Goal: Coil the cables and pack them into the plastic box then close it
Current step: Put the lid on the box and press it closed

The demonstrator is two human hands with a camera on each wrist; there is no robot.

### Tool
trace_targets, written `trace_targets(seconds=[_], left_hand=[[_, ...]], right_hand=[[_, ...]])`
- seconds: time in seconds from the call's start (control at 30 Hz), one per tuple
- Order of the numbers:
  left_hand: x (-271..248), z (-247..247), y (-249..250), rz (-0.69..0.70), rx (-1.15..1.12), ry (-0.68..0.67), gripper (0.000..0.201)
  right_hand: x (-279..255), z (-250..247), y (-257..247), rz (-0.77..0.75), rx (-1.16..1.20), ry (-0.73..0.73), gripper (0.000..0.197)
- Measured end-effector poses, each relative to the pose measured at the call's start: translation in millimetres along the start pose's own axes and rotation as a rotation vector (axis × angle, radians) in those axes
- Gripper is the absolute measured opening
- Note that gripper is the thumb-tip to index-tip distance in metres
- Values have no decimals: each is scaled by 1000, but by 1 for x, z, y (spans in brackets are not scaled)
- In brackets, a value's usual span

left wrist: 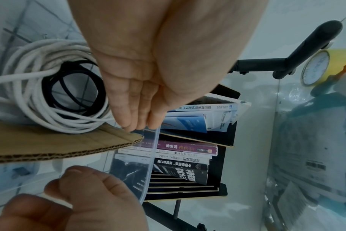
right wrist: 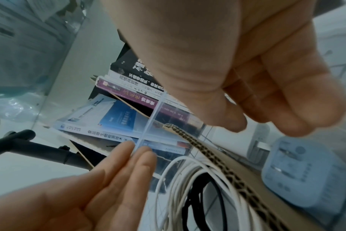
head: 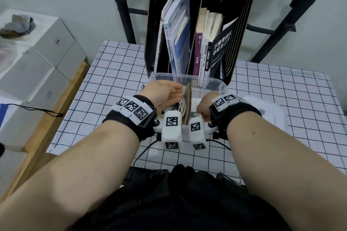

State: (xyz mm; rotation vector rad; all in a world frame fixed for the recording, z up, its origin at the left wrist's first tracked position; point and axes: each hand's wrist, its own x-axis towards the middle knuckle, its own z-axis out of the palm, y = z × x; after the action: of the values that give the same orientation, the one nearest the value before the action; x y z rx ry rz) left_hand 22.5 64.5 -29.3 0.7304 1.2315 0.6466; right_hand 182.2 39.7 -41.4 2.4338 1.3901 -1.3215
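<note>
Packing step: white cable (left wrist: 30, 87) and black cable (left wrist: 73, 87) coiled inside plastic box (head: 212, 82), frame centre. Left hand (head: 165, 93) grip flat, relaxed; right hand (head: 204, 108) grip curled, contents unclear. We judge lid (head: 270, 112) comes next.

The clear plastic box (head: 216, 82) stands open at the top, so entry is from above only. A cardboard divider (head: 187, 103) stands upright inside and splits it into 2 compartments. The left one is largely filled by the white cable coil (left wrist: 39, 93) and the black cable coil (left wrist: 77, 87) nested in it, with the left hand (head: 165, 95) over them. The right hand (head: 204, 108) occupies the right compartment, beside a pale blue adapter (right wrist: 302, 171). Just behind the box, a black book rack (head: 199, 24) blocks approach from the far side. The lid (head: 270, 110) lies on the desk (head: 112, 73) at the box's right. The desk to the left is bare.
</note>
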Motion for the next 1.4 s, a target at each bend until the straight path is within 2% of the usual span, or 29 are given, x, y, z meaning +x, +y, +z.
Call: trace_targets(seconds=[0.07,0.23,0.37,0.53,0.67,0.77,0.87,0.97,1.13,1.23,1.33,1.4], left_hand=[[-3,3,2,-3,-2,-10,24],[-2,17,1,10,44,-36,25],[-4,35,2,4,45,-63,24],[-6,66,-1,9,82,-120,26],[-11,98,-4,14,118,-165,30],[-14,122,-9,9,156,-214,30],[-17,147,-16,1,192,-254,29],[-20,170,-24,-12,230,-271,29],[-24,200,-39,-32,293,-286,27],[-22,216,-46,-25,359,-288,26],[-15,229,-53,2,507,-277,33],[-12,236,-56,5,616,-280,27]], right_hand=[[0,-1,-3,36,-38,62,17],[-12,-15,0,35,37,67,13],[-25,-34,14,18,273,11,23],[-35,-53,47,-9,411,120,20],[-41,-57,88,43,611,159,30],[-51,-61,110,110,607,176,29],[-65,-67,135,162,436,190,25],[-70,-70,160,192,507,191,19],[-74,-75,190,255,437,231,26],[-75,-78,206,260,413,196,27],[-68,-81,223,282,559,188,23],[-64,-83,231,345,586,193,15]])
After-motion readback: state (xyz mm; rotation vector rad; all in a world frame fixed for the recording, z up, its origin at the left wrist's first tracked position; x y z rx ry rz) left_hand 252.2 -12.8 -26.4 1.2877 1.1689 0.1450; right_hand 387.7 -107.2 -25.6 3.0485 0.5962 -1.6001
